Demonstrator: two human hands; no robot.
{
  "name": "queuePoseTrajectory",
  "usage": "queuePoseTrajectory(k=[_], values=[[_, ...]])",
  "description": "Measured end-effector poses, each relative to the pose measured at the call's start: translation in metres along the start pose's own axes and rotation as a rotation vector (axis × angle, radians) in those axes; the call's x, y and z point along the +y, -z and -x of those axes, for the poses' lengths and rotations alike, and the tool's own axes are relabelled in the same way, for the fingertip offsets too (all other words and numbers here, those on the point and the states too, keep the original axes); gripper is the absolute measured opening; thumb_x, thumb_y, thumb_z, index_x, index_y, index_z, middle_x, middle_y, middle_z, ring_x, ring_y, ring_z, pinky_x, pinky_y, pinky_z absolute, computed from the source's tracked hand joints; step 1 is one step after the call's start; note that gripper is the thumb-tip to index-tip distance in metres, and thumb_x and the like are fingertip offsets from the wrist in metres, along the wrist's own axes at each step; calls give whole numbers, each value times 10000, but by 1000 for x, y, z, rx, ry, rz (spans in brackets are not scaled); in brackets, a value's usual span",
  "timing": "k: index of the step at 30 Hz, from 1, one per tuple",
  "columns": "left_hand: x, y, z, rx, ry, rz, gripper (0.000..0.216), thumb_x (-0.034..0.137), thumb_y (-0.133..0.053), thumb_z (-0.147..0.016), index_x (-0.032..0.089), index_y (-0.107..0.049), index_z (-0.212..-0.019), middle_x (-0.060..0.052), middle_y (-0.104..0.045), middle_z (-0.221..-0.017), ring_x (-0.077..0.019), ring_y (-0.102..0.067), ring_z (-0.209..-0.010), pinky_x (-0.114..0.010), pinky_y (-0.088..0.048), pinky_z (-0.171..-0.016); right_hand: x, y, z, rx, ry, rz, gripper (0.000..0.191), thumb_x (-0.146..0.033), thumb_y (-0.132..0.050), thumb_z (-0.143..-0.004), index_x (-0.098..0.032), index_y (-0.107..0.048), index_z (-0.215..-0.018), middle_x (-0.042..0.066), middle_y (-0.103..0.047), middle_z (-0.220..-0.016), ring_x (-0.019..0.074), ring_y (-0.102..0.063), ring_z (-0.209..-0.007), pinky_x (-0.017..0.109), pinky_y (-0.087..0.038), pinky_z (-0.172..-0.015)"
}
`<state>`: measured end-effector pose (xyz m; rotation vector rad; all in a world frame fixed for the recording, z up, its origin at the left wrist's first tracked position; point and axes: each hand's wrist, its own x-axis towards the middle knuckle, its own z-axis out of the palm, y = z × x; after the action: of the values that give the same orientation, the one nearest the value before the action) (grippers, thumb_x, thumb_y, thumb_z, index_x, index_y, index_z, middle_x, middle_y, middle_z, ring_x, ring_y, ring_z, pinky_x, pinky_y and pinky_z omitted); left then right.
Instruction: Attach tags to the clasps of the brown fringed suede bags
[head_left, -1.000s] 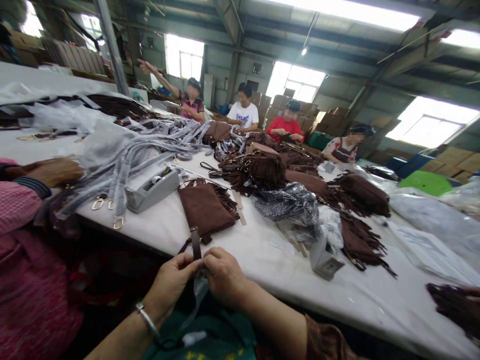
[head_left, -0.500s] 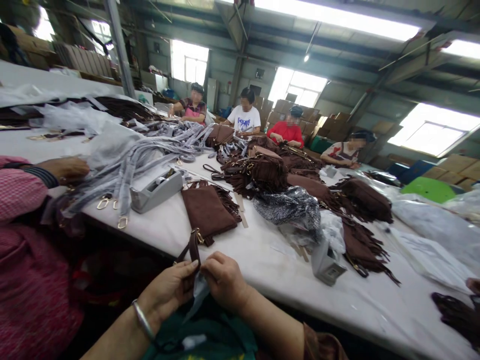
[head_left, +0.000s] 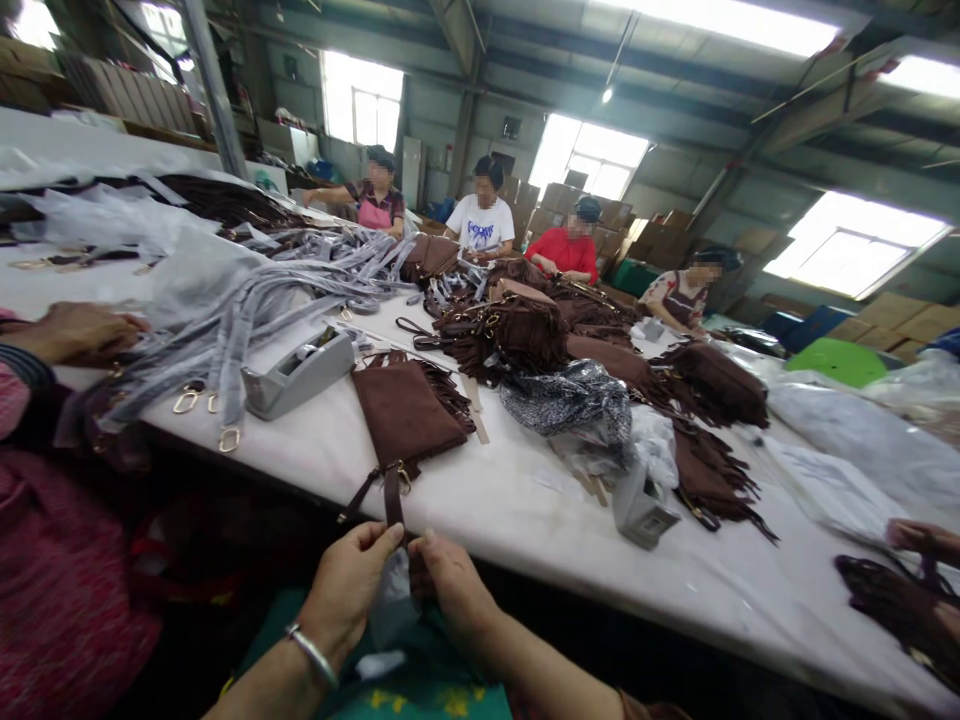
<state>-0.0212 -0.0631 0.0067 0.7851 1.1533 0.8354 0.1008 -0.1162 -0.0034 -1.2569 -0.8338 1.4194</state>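
At the table's near edge lies a brown suede bag with fringe along its far side. A brown strap, joined to it by a gold-coloured metal ring, hangs over the edge toward me. My left hand, with a silver bangle at the wrist, pinches this strap between thumb and fingers. Close beside it, my right hand is also closed on the strap, its fingertips partly hidden. A piece of clear plastic film hangs between my hands, over a green apron.
Grey tape dispensers stand left and right of the bag. Plastic-wrapped straps are heaped on the left, near a co-worker's hand. Fringed bags pile up mid-table, beside crumpled black-and-white plastic. Several co-workers sit opposite; other hands show at right.
My hands have moved slightly lower, and the strap now runs straighter between bag and hands. My right hand's fingers have unbent somewhat. The camera view has shifted a little.
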Motion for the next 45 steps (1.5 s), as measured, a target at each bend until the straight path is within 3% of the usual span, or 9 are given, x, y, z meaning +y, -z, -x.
queuePoseTrajectory(k=[4, 6, 13, 18, 26, 30, 34, 40, 45], values=[[2, 5, -3, 83, -184, -261, 375, 506, -781, -633, 156, -701, -743, -21, -668, -664, -160, -572, -637, -239, -441, -564, -8, -4, 12, 28, -56, 254, 484, -586, -680, -733, -130, -558, -623, -24, -464, -548, 80, -380, -524, 222, -296, -499], [6, 4, -3, 93, -210, -284, 392, 522, -780, -626, 156, -703, -744, -19, -664, -658, -162, -568, -635, -242, -440, -566, -11, -8, 10, 53, -89, 252, 403, -482, -737, -685, -123, -576, -595, -32, -461, -517, 72, -358, -494, 223, -278, -482], [14, -3, 1, -9, -63, 19, 420, 455, -859, -526, 137, -703, -752, -25, -675, -686, -152, -591, -635, -245, -478, -590, -3, -7, 2, 67, -42, 87, 254, -340, -680, -705, -113, -643, -596, -12, -521, -501, 81, -402, -458, 221, -302, -468], [12, -1, 2, -58, 4, 101, 370, 369, -876, -525, 134, -716, -762, -28, -691, -718, -150, -616, -664, -237, -499, -624, 0, -2, 1, 51, 68, 33, 271, -375, -704, -721, -106, -700, -696, -9, -545, -552, 84, -419, -514, 220, -332, -516], [10, 4, 1, -93, -24, -38, 366, 411, -851, -574, 145, -729, -793, -46, -715, -765, -163, -624, -667, -251, -489, -621, -1, -4, -11, 14, -3, -123, 308, -385, -769, -657, -100, -715, -761, 29, -621, -619, 105, -508, -539, 237, -401, -558], [15, 14, -8, -223, 91, -62, 373, 462, -824, -618, 134, -695, -740, -32, -667, -706, -131, -588, -646, -227, -470, -600, 1, -3, -16, 30, -48, -58, 278, -340, -755, -633, -81, -702, -719, 33, -599, -581, 93, -481, -488, 232, -370, -513], [27, 20, -30, -217, 149, 7, 411, 493, -803, -638, 149, -683, -828, 17, -596, -646, -74, -513, -549, -186, -432, -532, 9, 0, -13, 4, -35, 32, 259, -338, -734, -651, -90, -682, -706, 8, -572, -561, 79, -451, -472, 225, -344, -503], [31, 9, -45, -241, 126, -15, 354, 357, -866, -560, 142, -632, -716, 34, -561, -596, -52, -483, -497, -151, -382, -465, 15, 6, -23, 97, -88, 29, 325, -413, -752, -634, -100, -668, -667, 17, -584, -541, 92, -481, -467, 226, -359, -489], [26, 8, -43, -328, 175, -48, 341, 404, -828, -627, 151, -609, -695, 10, -582, -582, -103, -552, -519, -202, -460, -493, 2, 5, -37, 5, -40, -89, 433, -508, -780, -621, -106, -684, -748, 33, -634, -600, 127, -563, -525, 255, -447, -552]])
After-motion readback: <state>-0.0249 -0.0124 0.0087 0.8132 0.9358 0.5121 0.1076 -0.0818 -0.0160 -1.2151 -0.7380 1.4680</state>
